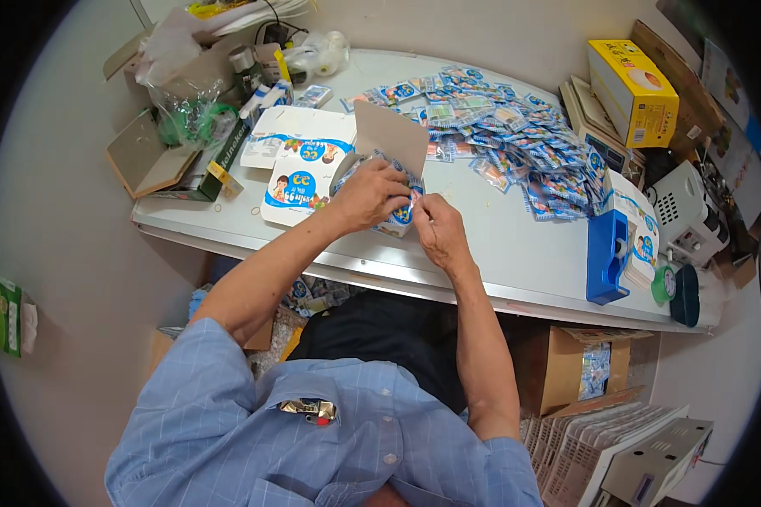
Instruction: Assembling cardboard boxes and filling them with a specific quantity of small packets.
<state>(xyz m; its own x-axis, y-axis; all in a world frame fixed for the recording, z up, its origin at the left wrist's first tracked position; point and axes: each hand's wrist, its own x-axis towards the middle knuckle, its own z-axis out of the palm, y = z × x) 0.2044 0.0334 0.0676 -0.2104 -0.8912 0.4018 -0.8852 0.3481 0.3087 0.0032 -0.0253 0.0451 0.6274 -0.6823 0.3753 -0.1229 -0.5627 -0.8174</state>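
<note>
- Head view: the open box [400,149] stands beneath the left hand [369,196].
- Left fingers bend into the box's mouth; any grasp cannot be told.
- Right hand [441,230], fingers curled, is at the box's right side; its hold is unclear.
- Packet pile [516,127]: right of the box.

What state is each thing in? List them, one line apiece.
Small box: open, lid flap raised, sachets inside.
Heaped sachets: loose on the table.
Cartons at left: stacked, flat-looking.
Brown box below: open, sachets inside.
Yellow box: looks closed on visible sides.
Left hand: at the small box's opening.
Right hand: half-closed, near the small box's right edge.
</note>
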